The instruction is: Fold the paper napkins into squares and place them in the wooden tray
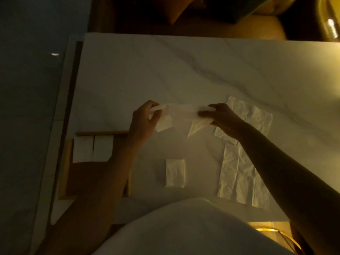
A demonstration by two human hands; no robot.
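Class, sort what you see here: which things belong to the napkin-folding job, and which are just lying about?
Belong: napkin held between left hand and right hand, wooden tray, two folded napkins inside it, folded napkin on table, flat napkins on right.
Just there: cushion, gold chair frame.

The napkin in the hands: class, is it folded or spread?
Spread: the left hand and right hand stretch the napkin between them, corners hanging.
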